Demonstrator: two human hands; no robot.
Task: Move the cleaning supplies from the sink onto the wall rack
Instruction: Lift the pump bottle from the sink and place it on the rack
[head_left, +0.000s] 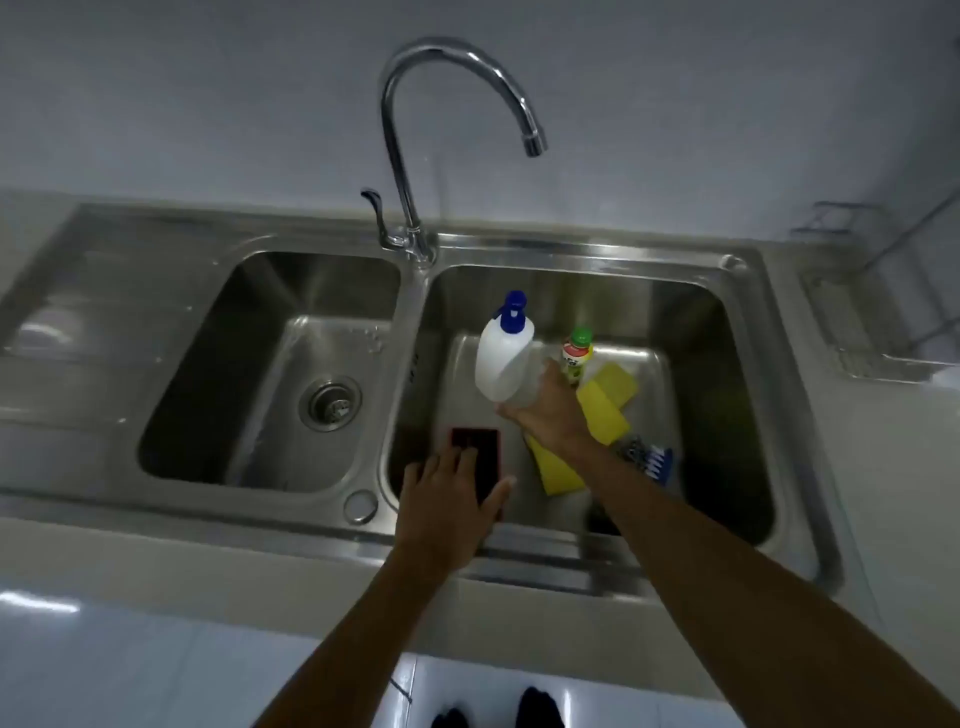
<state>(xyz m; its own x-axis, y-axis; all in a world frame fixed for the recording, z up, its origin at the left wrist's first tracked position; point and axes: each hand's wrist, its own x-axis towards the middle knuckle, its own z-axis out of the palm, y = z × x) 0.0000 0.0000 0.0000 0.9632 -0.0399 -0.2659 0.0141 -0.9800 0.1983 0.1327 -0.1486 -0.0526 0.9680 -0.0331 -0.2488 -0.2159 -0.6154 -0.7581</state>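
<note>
In the right basin of the steel sink (748, 395) my right hand (550, 410) grips the base of a white bottle with a blue pump cap (504, 358), which leans to the left. Beside it stands a small bottle with a green cap (577, 353). Two yellow sponges (605, 410) lie under and right of my right hand. A blue-bristled brush (655, 460) rests at the right. My left hand (447, 504) lies over a dark red sponge (480, 447), fingers spread on it and partly hiding it.
A curved chrome tap (410, 156) rises between the basins, its spout above the right one. The left basin (270, 374) holds only its drain. A wire rack (883, 322) hangs on the wall at the far right. My feet show below the counter edge.
</note>
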